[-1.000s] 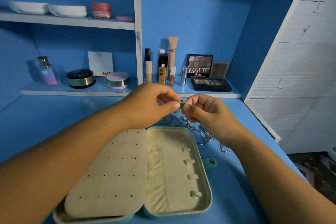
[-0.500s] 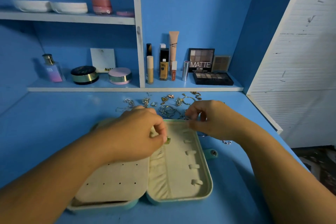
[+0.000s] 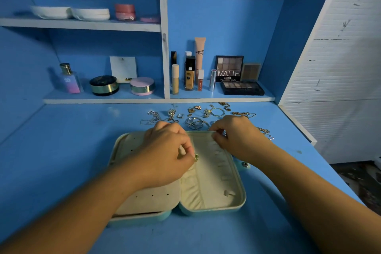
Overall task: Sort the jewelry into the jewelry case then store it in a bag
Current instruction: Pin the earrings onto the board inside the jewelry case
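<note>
Gold-green ring point(image 3: 196, 157) sits pinched in the left hand point(image 3: 165, 156) over the pleated middle roll of the jewelry case point(image 3: 244, 197), right hand point(image 3: 237, 136) gripping its far rim, and a loose pinch could drop it into the folds.

Dim bluish light, soft focus, wide-angle bending at edges.

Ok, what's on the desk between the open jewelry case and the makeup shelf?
Loose jewelry, rings, bangles and chains, scattered on the desk between the jewelry case and the shelf, in the head view.
</note>
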The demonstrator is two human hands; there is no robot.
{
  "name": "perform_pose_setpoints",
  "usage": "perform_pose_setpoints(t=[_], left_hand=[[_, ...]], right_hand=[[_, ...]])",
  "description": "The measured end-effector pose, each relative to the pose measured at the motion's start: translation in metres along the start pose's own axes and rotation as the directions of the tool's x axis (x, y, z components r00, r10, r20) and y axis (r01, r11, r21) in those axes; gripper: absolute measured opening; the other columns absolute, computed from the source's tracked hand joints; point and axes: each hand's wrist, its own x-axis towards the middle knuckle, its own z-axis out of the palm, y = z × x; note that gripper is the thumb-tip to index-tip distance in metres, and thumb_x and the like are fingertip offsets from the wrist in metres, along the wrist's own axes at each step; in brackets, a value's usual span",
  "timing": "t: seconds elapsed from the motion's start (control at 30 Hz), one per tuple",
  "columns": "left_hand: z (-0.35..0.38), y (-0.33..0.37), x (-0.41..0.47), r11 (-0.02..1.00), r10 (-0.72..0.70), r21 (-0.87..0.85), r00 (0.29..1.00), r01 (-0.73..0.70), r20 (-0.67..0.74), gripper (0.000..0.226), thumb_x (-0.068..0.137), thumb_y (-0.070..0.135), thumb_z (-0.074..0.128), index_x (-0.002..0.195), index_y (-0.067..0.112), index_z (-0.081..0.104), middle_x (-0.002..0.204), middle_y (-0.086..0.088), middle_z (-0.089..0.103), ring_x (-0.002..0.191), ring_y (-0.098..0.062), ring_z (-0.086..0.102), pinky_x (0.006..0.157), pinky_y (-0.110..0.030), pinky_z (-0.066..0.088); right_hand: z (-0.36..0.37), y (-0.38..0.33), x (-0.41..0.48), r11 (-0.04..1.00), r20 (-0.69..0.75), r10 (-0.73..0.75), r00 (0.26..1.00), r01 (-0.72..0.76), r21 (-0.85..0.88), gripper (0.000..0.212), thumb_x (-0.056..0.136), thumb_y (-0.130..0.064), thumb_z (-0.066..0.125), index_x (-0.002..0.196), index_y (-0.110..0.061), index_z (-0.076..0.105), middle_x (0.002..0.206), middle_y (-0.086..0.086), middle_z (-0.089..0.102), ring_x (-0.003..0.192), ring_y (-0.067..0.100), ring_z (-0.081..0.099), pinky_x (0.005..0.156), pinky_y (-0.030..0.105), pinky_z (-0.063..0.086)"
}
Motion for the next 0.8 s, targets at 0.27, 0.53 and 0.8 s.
perform_pose_setpoints(t=[0.27,0.53,0.8], left_hand=[[-0.018,-0.013,-0.005,0.974,-0.217,0.041,0.973,0.221,-0.081,0.015,0.093,0.035,0.053,0.079,0.035,0.059,0.123,0.021,0.046,0.121,-0.014,0.044,0.105,-0.038,0.036],[-0.049,-0.022,0.001,0.878,-0.350,-0.391,0.928,0.276,-0.131,0.017,0.098,0.030,0.051,0.085,0.027,0.063,0.097,-0.008,0.067,0.084,-0.026,0.060,0.076,-0.035,0.046],[-0.054,0.006,0.013,0.318,-0.342,-0.947,0.927,-0.041,-0.155,0.016,0.099,0.014,0.050,0.107,0.004,0.059,0.122,-0.017,0.059,0.106,-0.023,0.063,0.070,-0.031,0.059]], right_hand=[[-0.009,-0.005,-0.009,0.995,-0.060,0.067,0.996,-0.062,0.081,0.013,0.090,-0.015,0.058,0.094,-0.013,0.071,0.083,0.002,0.065,0.066,0.009,0.049,0.057,0.005,0.035],[-0.003,-0.008,-0.014,0.987,-0.117,0.099,0.988,-0.083,0.136,0.014,0.089,-0.013,0.057,0.086,-0.012,0.070,0.076,0.004,0.064,0.064,0.014,0.051,0.059,0.004,0.037],[0.000,-0.009,-0.019,0.980,-0.112,0.127,0.986,-0.107,0.170,0.016,0.091,-0.012,0.056,0.086,-0.009,0.071,0.079,0.009,0.068,0.070,0.022,0.061,0.063,0.015,0.041]])
